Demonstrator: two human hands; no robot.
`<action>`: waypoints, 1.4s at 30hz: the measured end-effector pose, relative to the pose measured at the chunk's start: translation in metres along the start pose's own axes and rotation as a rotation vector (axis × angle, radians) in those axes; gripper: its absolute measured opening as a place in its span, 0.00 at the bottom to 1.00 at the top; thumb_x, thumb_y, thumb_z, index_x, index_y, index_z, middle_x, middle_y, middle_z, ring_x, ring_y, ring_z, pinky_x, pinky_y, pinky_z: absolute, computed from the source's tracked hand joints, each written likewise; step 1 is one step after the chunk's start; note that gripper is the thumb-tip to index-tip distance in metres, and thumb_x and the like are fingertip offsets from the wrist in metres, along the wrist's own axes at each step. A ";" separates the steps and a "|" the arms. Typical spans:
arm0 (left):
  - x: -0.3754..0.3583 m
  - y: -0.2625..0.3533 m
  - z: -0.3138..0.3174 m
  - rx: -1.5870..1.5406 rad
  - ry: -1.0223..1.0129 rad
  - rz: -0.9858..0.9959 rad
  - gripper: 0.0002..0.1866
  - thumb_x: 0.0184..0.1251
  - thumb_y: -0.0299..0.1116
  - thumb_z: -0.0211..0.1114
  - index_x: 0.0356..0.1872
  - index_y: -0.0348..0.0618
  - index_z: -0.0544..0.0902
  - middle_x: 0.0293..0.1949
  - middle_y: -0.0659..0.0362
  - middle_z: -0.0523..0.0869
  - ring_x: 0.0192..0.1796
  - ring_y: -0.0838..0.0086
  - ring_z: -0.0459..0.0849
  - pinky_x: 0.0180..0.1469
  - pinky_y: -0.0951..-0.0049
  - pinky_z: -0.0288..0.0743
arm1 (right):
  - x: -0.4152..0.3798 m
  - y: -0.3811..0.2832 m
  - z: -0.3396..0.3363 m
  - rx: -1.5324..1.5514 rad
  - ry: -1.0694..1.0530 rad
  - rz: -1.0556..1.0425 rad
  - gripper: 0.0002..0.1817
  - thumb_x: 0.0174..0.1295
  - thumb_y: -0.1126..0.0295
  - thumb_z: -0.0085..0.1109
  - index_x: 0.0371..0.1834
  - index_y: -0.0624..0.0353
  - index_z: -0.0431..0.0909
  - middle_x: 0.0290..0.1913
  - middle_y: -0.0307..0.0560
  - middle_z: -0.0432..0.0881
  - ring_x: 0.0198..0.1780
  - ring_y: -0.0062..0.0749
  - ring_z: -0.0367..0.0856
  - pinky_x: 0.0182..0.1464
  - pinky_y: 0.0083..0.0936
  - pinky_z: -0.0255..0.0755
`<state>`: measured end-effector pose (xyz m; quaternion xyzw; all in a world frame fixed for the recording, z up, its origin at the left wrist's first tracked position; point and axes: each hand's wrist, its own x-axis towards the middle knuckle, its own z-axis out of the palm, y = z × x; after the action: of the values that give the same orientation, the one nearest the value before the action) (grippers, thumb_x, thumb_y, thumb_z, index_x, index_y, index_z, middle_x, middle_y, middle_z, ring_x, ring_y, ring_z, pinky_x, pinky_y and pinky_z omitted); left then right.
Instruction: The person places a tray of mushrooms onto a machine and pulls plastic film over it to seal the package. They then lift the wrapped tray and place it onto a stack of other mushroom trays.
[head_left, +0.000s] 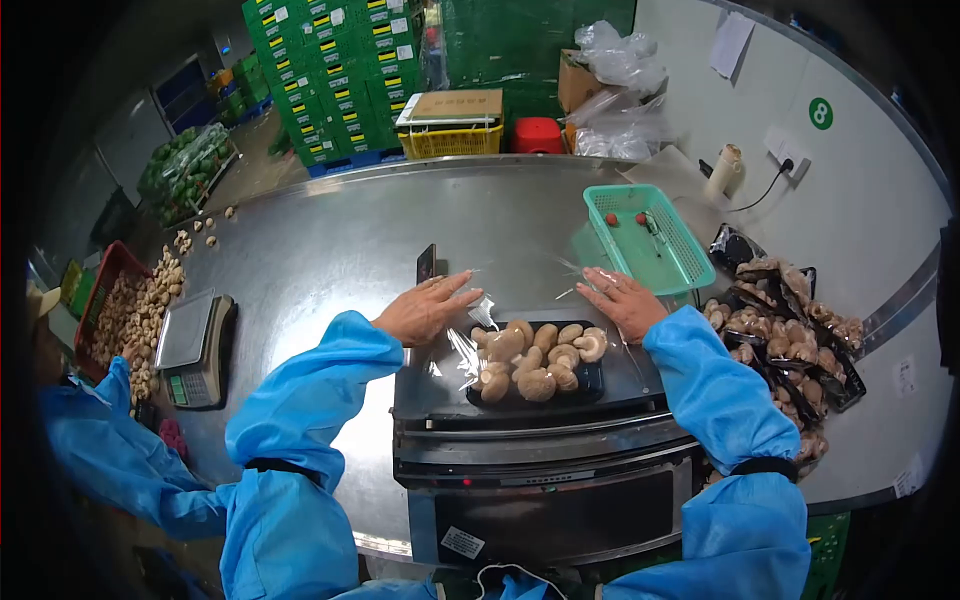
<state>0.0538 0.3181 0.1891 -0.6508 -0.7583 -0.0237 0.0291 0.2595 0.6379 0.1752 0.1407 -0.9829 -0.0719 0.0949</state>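
A black tray [592,384] of brown mushrooms [536,384] lies in front of me on the wrapping machine [640,400]. Clear plastic film [463,352] spreads over and around it, with bright wrinkles on the left. At the tray's upper left, my left hand [428,308] has the film's edge under its extended fingers. My right hand [622,304], palm down, grips the film at the upper right with its fingers fanned. Both thumbs are mostly hidden. A dark upright phone-like object [427,264] stands just beyond my left hand.
A green basket [597,230] stands at the back right, near a pile of wrapped mushroom trays [790,340]. On the left are a scale [190,335], loose mushrooms [150,315], a red crate [85,315] and a co-worker's blue sleeve [120,450]. Green crates [340,80] are stacked behind the table.
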 end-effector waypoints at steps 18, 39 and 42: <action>-0.173 0.227 0.042 -2.317 -0.081 -1.072 0.18 0.71 0.42 0.48 0.49 0.38 0.75 0.46 0.55 0.80 0.47 0.70 0.79 0.51 0.68 0.72 | -0.165 -0.215 -0.040 2.075 -0.115 1.187 0.12 0.65 0.69 0.47 0.43 0.64 0.77 0.40 0.42 0.80 0.43 0.23 0.77 0.46 0.22 0.71; -0.196 0.302 0.065 -1.197 0.594 -1.114 0.10 0.67 0.31 0.55 0.26 0.39 0.72 0.22 0.66 0.73 0.26 0.86 0.66 0.27 0.82 0.61 | -0.214 -0.296 -0.018 1.492 0.535 1.420 0.12 0.64 0.69 0.50 0.25 0.64 0.72 0.18 0.35 0.67 0.23 0.14 0.62 0.24 0.18 0.59; -0.214 0.305 0.043 -1.094 0.430 -1.016 0.10 0.66 0.30 0.56 0.24 0.39 0.72 0.21 0.65 0.73 0.25 0.85 0.66 0.27 0.81 0.61 | -0.257 -0.312 -0.045 1.437 0.554 1.546 0.12 0.64 0.69 0.51 0.23 0.63 0.72 0.17 0.32 0.67 0.22 0.12 0.62 0.22 0.16 0.56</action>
<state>0.3868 0.1566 0.1299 -0.1265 -0.8217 -0.5309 -0.1641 0.5929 0.4114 0.1238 -0.4812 -0.5627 0.6322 0.2283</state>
